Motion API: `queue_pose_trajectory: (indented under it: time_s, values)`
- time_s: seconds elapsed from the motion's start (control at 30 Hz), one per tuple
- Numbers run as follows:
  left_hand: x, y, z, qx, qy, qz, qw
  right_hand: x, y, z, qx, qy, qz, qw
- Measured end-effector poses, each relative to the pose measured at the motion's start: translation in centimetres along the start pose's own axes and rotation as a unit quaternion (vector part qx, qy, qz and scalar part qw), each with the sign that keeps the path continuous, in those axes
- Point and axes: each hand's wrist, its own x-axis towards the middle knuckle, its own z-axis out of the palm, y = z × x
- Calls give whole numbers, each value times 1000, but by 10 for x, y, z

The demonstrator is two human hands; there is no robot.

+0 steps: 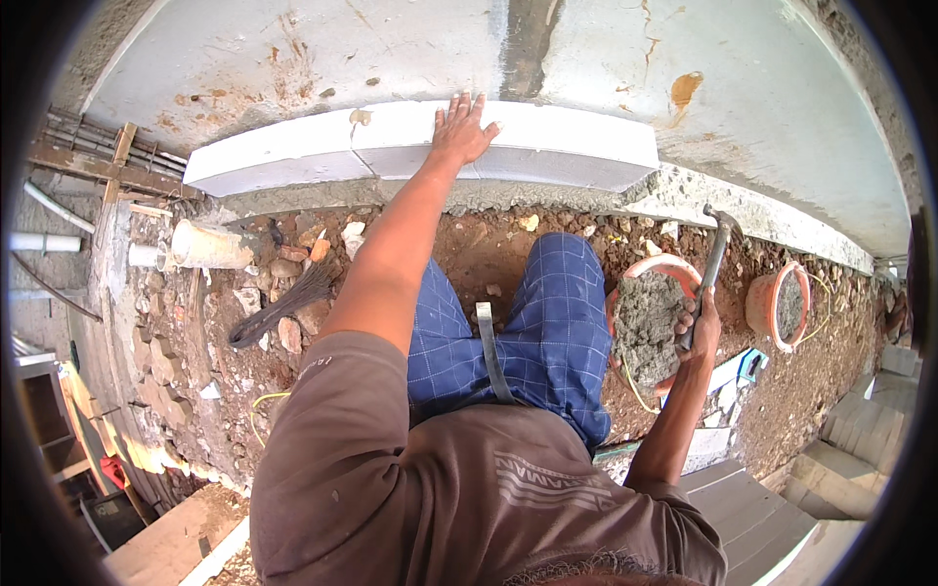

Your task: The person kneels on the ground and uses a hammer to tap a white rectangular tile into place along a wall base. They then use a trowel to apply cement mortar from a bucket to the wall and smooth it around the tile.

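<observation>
A row of white, lightweight-looking blocks (557, 137) lies along the foot of a grey wall, on a bed of grey mortar (508, 197). My left hand (464, 132) rests on top of the row near its middle, fingers spread. In my right hand (698, 327) is a hammer (716, 256), gripped by the handle with its metal head up and away from me, apart from the blocks. Just left of that hand stands an orange bucket (680, 266) of wet grey mortar, partly hidden by hand and forearm.
A second orange bucket (789, 342) stands farther right. A bare concrete ledge (772, 217) continues right of the blocks. Stones and a bundle of dark wire (293, 303) lie on rough soil to the left, near a pipe stub (210, 246). A blue-handled saw (750, 365) lies at right.
</observation>
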Motion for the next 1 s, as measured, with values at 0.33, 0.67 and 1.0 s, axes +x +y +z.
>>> queue_pose_trajectory:
  time_s: [0.33, 0.67, 1.0]
  values:
    - [15, 5, 18, 18, 3, 8, 1000, 135, 4, 24, 120, -78, 117, 983]
    - [21, -10, 25, 1, -3, 27, 1000, 126, 11, 45, -11, -139, 135, 981]
    - [21, -4, 27, 5, 29, 43, 999, 135, 30, 47, 11, -148, 153, 977]
